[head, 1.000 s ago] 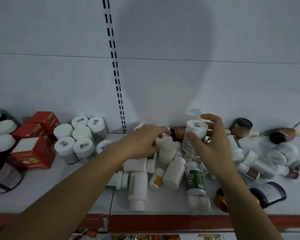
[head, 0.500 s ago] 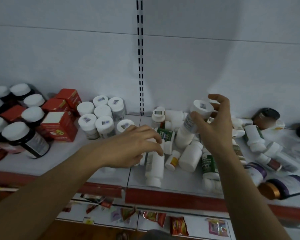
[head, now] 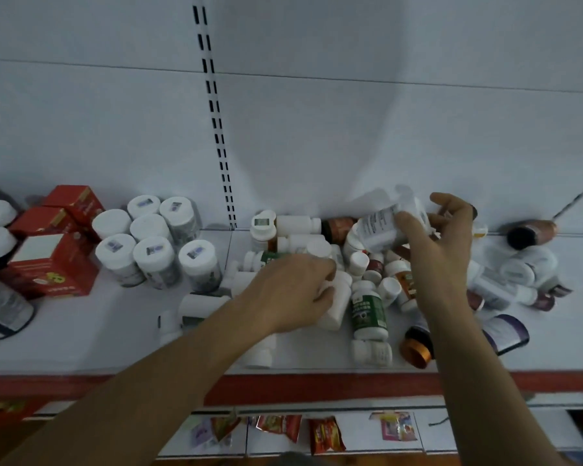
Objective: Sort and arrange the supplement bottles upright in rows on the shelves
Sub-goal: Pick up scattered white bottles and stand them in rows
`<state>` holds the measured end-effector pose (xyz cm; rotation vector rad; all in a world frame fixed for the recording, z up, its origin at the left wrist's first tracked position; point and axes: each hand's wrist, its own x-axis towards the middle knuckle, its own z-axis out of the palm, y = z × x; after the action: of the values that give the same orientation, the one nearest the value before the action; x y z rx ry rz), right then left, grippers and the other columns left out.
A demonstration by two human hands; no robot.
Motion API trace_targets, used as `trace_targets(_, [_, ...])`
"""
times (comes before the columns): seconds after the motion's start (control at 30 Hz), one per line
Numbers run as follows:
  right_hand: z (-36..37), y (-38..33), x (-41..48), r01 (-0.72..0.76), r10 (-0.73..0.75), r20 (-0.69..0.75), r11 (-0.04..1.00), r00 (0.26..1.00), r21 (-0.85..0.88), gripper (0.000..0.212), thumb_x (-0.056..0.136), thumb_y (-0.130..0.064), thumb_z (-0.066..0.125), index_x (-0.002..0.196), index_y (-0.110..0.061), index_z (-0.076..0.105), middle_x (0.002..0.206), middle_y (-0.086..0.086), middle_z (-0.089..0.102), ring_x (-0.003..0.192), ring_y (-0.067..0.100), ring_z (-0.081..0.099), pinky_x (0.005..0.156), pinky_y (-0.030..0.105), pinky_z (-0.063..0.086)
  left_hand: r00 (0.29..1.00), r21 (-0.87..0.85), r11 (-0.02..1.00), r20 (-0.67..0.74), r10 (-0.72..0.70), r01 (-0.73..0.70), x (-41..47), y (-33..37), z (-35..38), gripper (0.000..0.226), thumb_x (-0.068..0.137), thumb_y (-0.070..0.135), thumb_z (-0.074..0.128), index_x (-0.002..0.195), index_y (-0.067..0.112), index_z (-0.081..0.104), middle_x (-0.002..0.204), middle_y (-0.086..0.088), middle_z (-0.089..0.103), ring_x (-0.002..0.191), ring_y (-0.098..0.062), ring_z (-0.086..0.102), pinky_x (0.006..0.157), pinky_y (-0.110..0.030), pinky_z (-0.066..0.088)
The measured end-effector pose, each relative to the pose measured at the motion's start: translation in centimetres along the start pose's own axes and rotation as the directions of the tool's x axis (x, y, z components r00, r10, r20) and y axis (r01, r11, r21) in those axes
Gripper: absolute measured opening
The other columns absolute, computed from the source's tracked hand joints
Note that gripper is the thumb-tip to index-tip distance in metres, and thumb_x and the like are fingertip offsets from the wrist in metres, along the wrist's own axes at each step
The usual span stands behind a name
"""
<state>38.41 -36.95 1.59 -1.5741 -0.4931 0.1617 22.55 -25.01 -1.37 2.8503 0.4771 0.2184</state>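
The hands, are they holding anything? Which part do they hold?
The right hand holds a tilted white bottle round its body. The left hand curls round a lying white bottle at its side.

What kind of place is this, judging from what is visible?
Most likely a shop, perhaps a pharmacy aisle: a white retail shelf with a red front strip, a slotted upright in the back panel, and many supplement bottles beside red boxes. Packets lie on the shelf below.
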Motion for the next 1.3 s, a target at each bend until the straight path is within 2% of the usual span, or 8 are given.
trace_targets(0.13, [2.1,-1.4,0.1,-0.003,-0.002,0.13,0.999,0.992,0.036,0.044,0.092,-0.024,0.07,0.13,-0.028,0.047,0.108,-0.003,0.059,0.085,0.007,0.07,0.08,0.047,0.062,0.937,0.047,0.978,-0.301,-0.179,0.202,-2.5,-7.4,-3.6,0.042,0.089,0.042,0.047,0.119,0.02,0.064,0.122,-0.003,0.063,0.114,-0.026,0.056,0.092,-0.044,0.049])
trace_targets(0.33, [12.9,-2.7,-1.4,0.288,-0.219,0.484,0.955,0.847,-0.072,0.05,0.089,-0.026,0.075,0.129,-0.024,0.045,0.105,-0.01,0.063,0.088,0.0,0.063,0.073,0.01,0.048,0.775,0.105,0.77,-0.001,-0.633,0.629,-8.1,-16.8,-5.3,0.085,0.092,0.074,0.024,0.161,0.026,0.01,0.17,0.003,0.001,0.156,-0.023,0.001,0.122,-0.058,0.009])
trace_targets(0.53, [23.7,0.0,-1.5,0.719,-0.188,0.776,0.551,0.602,-0.424,0.033,0.082,-0.009,0.069,0.107,-0.016,0.048,0.103,0.01,0.061,0.092,0.03,0.054,0.077,0.037,0.044,0.795,0.132,0.79,0.027,-0.606,0.598,-9.9,-18.5,-4.8,0.086,0.094,0.077,0.018,0.162,0.028,-0.002,0.169,0.006,-0.014,0.156,-0.022,-0.01,0.121,-0.058,0.013])
trace_targets(0.63, [25.8,0.9,-1.0,0.572,0.042,0.773,0.648,0.633,-0.504,0.027,0.081,-0.018,0.075,0.094,-0.019,0.051,0.109,0.009,0.059,0.096,0.028,0.057,0.077,0.032,0.046,0.818,0.113,0.817,0.05,-0.573,0.565,-10.1,-19.1,-5.1,0.092,0.089,0.08,0.021,0.162,0.029,-0.002,0.169,0.006,-0.016,0.155,-0.023,-0.012,0.121,-0.058,0.012])
trace_targets(0.77, [24.1,0.7,-3.3,0.438,-0.059,0.67,0.798,0.74,-0.414,0.035,0.085,-0.039,0.071,0.112,-0.023,0.055,0.119,0.003,0.052,0.094,0.018,0.05,0.079,0.027,0.038,0.846,0.073,0.849,0.074,-0.528,0.523,-10.6,-19.6,-5.2,0.099,0.088,0.076,0.041,0.161,0.029,-0.006,0.168,0.004,-0.021,0.154,-0.024,-0.019,0.123,-0.057,0.006])
trace_targets(0.87, [21.2,0.4,-6.7,0.585,-0.1,0.761,0.706,0.641,-0.4,0.056,0.076,-0.053,0.073,0.119,-0.029,0.047,0.118,-0.001,0.047,0.102,0.018,0.047,0.084,0.033,0.042,0.863,0.132,0.866,0.099,-0.496,0.483,-10.7,-20.3,-5.1,0.113,0.084,0.07,0.059,0.16,0.025,-0.012,0.165,0.0,-0.026,0.153,-0.028,-0.024,0.123,-0.057,0.001])
trace_targets(0.93, [20.8,0.8,-7.4,0.641,0.05,0.838,0.619,0.544,-0.453,0.058,0.075,-0.049,0.077,0.117,-0.031,0.041,0.119,-0.001,0.05,0.103,0.019,0.048,0.083,0.034,0.041,0.871,0.175,0.871,0.105,-0.48,0.459,-10.7,-20.8,-5.0,0.118,0.082,0.064,0.067,0.16,0.024,-0.013,0.165,-0.003,-0.026,0.153,-0.031,-0.023,0.123,-0.058,0.002])
trace_targets(1.3, [21.3,1.4,-7.9,0.392,-0.036,0.662,0.829,0.748,-0.398,0.051,0.085,-0.021,0.078,0.117,-0.033,0.041,0.12,-0.003,0.051,0.087,0.007,0.064,0.08,0.03,0.058,0.901,0.132,0.902,0.091,-0.425,0.412,-11.2,-21.5,-5.1,0.118,0.078,0.057,0.073,0.16,0.026,-0.007,0.166,-0.007,-0.016,0.154,-0.03,-0.018,0.121,-0.061,0.005])
